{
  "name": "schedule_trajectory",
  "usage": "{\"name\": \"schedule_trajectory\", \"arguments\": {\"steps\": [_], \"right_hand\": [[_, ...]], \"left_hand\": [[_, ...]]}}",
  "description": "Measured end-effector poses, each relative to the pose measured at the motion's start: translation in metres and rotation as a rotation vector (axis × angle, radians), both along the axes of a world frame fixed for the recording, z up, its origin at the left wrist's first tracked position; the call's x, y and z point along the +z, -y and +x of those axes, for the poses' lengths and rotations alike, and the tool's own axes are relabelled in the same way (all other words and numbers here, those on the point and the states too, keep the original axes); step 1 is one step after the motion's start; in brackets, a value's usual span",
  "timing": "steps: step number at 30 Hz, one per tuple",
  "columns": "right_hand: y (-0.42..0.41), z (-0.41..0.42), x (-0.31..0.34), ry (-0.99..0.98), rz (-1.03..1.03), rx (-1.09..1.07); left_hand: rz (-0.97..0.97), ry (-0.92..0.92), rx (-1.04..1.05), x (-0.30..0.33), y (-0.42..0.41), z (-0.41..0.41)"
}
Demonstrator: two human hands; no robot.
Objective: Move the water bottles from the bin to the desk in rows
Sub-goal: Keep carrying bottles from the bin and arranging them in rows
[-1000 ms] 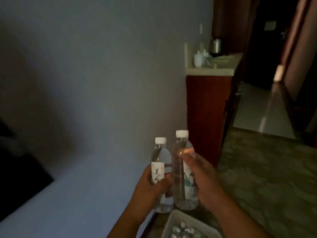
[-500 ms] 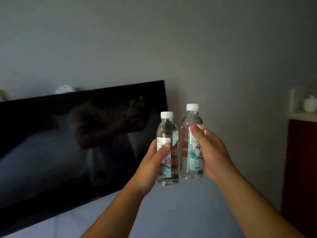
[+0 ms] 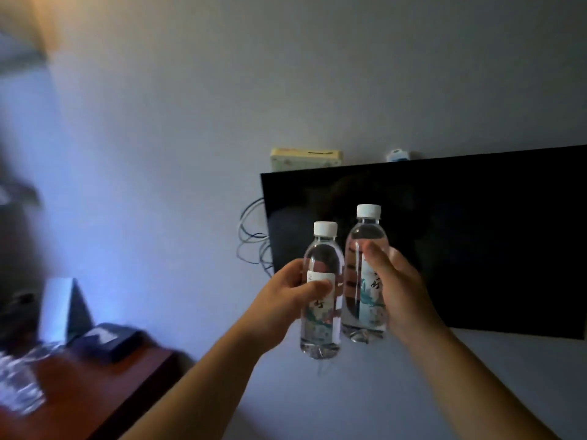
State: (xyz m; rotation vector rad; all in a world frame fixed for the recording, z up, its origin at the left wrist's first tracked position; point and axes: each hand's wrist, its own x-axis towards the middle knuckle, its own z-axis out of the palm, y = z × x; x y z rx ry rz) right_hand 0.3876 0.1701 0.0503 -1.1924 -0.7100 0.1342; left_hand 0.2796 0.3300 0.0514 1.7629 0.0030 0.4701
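Note:
I hold two clear water bottles with white caps upright in the air, side by side. My left hand (image 3: pixel 282 300) grips the left bottle (image 3: pixel 322 325) around its label. My right hand (image 3: pixel 397 290) grips the slightly higher right bottle (image 3: pixel 365 236) the same way. The brown wooden desk (image 3: pixel 95 392) lies at the lower left, and blurred clear bottles (image 3: pixel 16 382) stand on its left end. The bin is out of view.
A black wall-mounted TV (image 3: pixel 460 233) hangs behind the bottles, with loose cables (image 3: pixel 254 246) at its left edge and a pale box (image 3: pixel 306 157) above it. On the desk stand a dark box (image 3: pixel 104 341) and a white folded card (image 3: pixel 60 309).
My view has swung left: the bin and red cabinet are gone, the TV has slid to the right, and the desk has come into sight. Both hands keep holding their bottles.

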Motion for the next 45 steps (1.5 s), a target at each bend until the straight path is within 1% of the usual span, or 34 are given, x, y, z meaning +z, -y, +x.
{"name": "schedule_trajectory", "arguments": {"steps": [5, 7, 10, 13, 18, 22, 26, 31, 35, 40, 43, 45], "right_hand": [[-0.107, -0.051, -0.003, -0.006, -0.037, 0.317], [-0.144, -0.069, -0.013, 0.002, -0.068, 0.438], [-0.198, -0.093, -0.031, 0.010, -0.115, 0.568], [-0.252, -0.113, -0.043, -0.004, -0.156, 0.688], [-0.332, -0.135, -0.059, 0.053, -0.181, 0.817], [-0.387, -0.154, -0.067, 0.116, -0.218, 0.911], [-0.435, -0.178, -0.087, 0.128, -0.278, 0.974], [-0.500, -0.220, -0.121, 0.108, -0.360, 0.980], [-0.554, -0.262, -0.145, 0.101, -0.417, 0.974], [-0.634, -0.318, -0.169, 0.098, -0.503, 0.950], [-0.673, -0.355, -0.183, 0.122, -0.546, 0.905], [-0.698, -0.375, -0.192, 0.133, -0.561, 0.866]], "left_hand": [[-0.107, 0.066, 0.304, 0.004, -0.077, -0.086], [-0.100, 0.058, 0.392, 0.002, -0.104, -0.117], [-0.087, -0.009, 0.497, -0.006, -0.139, -0.158], [-0.014, -0.109, 0.615, -0.011, -0.170, -0.190], [0.073, -0.217, 0.862, -0.014, -0.216, -0.233], [0.143, -0.256, 1.016, -0.016, -0.244, -0.268], [0.122, -0.291, 1.140, -0.039, -0.271, -0.306], [0.097, -0.395, 1.229, -0.079, -0.324, -0.361], [0.056, -0.423, 1.253, -0.113, -0.382, -0.409], [0.054, -0.473, 1.201, -0.142, -0.464, -0.464], [0.069, -0.571, 1.143, -0.157, -0.512, -0.496], [0.098, -0.600, 1.113, -0.164, -0.547, -0.515]]}}
